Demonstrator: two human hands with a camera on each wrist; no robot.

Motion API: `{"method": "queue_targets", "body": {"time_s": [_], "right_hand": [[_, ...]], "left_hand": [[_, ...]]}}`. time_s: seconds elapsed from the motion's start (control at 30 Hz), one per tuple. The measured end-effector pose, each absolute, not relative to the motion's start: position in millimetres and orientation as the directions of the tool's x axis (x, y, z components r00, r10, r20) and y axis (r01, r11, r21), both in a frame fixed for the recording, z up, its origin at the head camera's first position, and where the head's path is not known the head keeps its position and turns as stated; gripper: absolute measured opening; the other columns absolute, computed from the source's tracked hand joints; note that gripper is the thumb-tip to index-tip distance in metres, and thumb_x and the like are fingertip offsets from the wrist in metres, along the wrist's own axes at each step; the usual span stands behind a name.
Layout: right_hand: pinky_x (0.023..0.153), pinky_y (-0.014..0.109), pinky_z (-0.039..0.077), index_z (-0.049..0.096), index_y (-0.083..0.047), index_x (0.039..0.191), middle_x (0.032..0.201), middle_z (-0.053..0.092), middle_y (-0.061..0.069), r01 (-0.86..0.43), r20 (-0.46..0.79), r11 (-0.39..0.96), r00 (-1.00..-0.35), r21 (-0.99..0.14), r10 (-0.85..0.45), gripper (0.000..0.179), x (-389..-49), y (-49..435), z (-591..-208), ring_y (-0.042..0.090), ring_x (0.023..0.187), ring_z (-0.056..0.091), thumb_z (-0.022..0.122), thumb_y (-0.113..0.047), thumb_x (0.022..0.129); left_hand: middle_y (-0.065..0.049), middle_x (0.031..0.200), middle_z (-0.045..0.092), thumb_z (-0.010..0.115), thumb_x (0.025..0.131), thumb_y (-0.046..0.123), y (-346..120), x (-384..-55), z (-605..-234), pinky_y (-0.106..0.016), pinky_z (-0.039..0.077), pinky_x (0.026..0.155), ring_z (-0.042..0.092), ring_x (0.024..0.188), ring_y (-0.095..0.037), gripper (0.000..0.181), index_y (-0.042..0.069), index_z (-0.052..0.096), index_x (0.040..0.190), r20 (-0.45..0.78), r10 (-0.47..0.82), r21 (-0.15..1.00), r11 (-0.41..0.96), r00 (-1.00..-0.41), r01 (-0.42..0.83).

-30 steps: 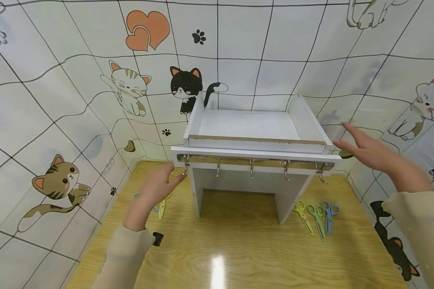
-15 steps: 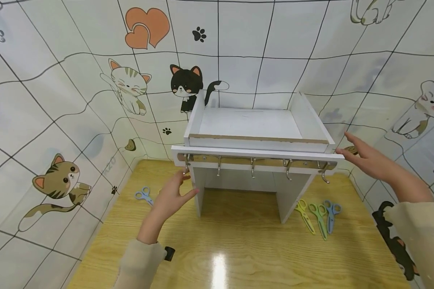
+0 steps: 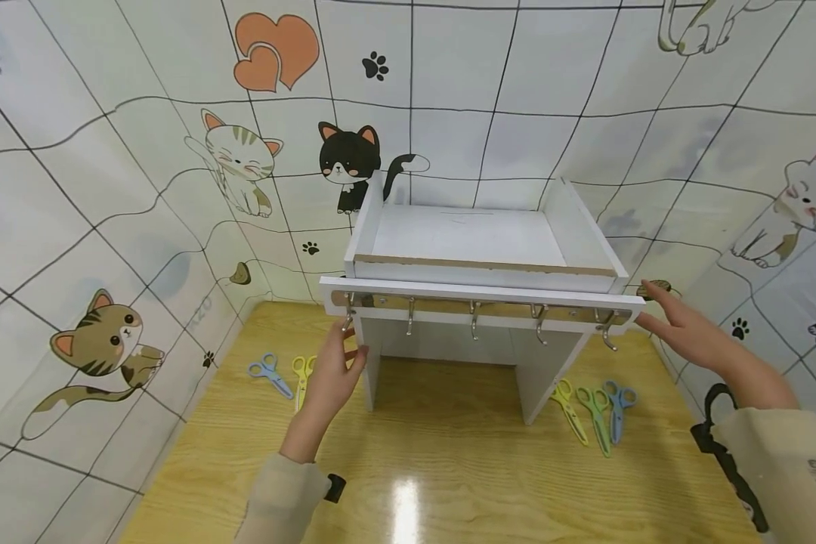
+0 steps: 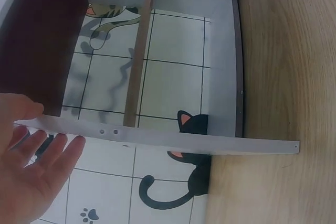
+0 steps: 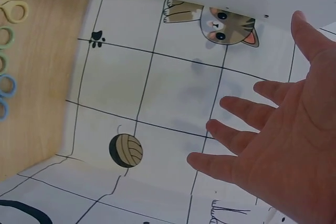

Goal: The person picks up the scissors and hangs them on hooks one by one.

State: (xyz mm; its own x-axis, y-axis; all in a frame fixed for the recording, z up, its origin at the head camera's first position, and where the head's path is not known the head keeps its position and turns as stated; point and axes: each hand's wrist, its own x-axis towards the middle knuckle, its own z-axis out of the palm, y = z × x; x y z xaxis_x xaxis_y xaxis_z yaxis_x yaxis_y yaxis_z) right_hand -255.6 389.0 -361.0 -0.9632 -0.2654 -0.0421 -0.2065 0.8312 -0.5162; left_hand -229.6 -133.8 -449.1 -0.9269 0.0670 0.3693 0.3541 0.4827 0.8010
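Note:
A white shelf unit (image 3: 469, 234) with a tray-like top stands on the table. Across its front runs a rail of metal hooks (image 3: 503, 308). My left hand (image 3: 329, 374) is at the shelf's left side panel (image 4: 173, 141), below the end hook. In the left wrist view the thumb lies on the inner side of the panel and the fingers on its outer side, pinching its edge. My right hand (image 3: 700, 336) is beside the right end of the rail with fingers spread and the palm (image 5: 294, 156) facing the shelf, holding nothing.
Blue scissors (image 3: 270, 375) and yellow scissors (image 3: 303, 378) lie left of the shelf. On the right lie yellow (image 3: 571, 412), green (image 3: 596, 415) and blue (image 3: 619, 408) scissors. Cat-patterned walls (image 3: 483, 143) stand close behind and on both sides of the wooden table (image 3: 408, 446).
My left hand has moved right from the rail's end to the left side panel, uncovering the scissors there. My right hand has lowered slightly beside the shelf. The shelf stays in place.

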Motion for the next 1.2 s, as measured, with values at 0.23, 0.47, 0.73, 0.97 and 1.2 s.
{"method": "queue_targets", "body": {"time_s": [0.23,0.47,0.73,0.97,1.2], "right_hand": [[0.097,0.085,0.026,-0.003,0.002,0.158,0.156,0.011,0.043,-0.132,-0.102,0.862,-0.973,-0.489,-0.207,0.085,-248.5,385.9,-376.9,0.068,0.135,0.019,0.047,-0.041,0.104],[0.092,0.077,0.043,0.025,0.015,0.148,0.143,0.034,0.047,-0.089,-0.133,0.915,-0.979,-0.394,-0.152,0.082,-240.5,385.7,-400.0,0.065,0.126,0.038,0.055,-0.045,0.100],[0.088,0.069,0.052,0.039,0.013,0.142,0.142,0.042,0.042,-0.110,-0.122,0.902,-0.977,-0.419,-0.176,0.068,-237.4,387.6,-429.3,0.061,0.122,0.048,0.059,-0.037,0.099],[0.086,0.064,0.056,0.045,0.016,0.137,0.137,0.046,0.043,-0.098,-0.130,0.885,-0.976,-0.455,-0.175,0.063,-230.8,391.7,-452.8,0.059,0.117,0.054,0.060,-0.033,0.099],[0.083,0.059,0.058,0.050,0.019,0.130,0.130,0.051,0.044,-0.109,-0.126,0.853,-0.972,-0.510,-0.199,0.057,-230.1,397.0,-483.1,0.057,0.109,0.060,0.061,-0.027,0.099]], "left_hand": [[-0.020,0.139,0.050,0.061,0.096,0.002,-132.3,-230.0,-453.1,-0.041,0.063,0.090,0.055,0.130,-0.041,0.052,0.002,0.041,0.144,0.360,0.037,0.800,0.503,-0.932,0.329],[-0.024,0.141,0.051,0.063,0.096,0.004,-130.1,-231.5,-455.9,-0.037,0.064,0.082,0.058,0.126,-0.041,0.054,0.002,0.041,0.145,0.366,0.021,0.768,0.558,-0.930,0.315],[-0.028,0.144,0.049,0.062,0.094,0.003,-128.3,-233.9,-455.7,-0.038,0.065,0.080,0.061,0.121,-0.044,0.057,-0.003,0.039,0.147,0.380,0.011,0.725,0.617,-0.925,0.305],[-0.029,0.133,0.059,0.060,0.094,0.003,-123.0,-233.6,-456.3,-0.039,0.066,0.076,0.066,0.114,-0.042,0.050,-0.002,0.043,0.140,0.392,-0.004,0.684,0.670,-0.920,0.289],[-0.028,0.114,0.070,0.061,0.093,0.006,-119.7,-232.5,-454.5,-0.039,0.066,0.067,0.074,0.091,-0.039,0.042,-0.002,0.049,0.132,0.445,-0.043,0.631,0.724,-0.894,0.279]]}}
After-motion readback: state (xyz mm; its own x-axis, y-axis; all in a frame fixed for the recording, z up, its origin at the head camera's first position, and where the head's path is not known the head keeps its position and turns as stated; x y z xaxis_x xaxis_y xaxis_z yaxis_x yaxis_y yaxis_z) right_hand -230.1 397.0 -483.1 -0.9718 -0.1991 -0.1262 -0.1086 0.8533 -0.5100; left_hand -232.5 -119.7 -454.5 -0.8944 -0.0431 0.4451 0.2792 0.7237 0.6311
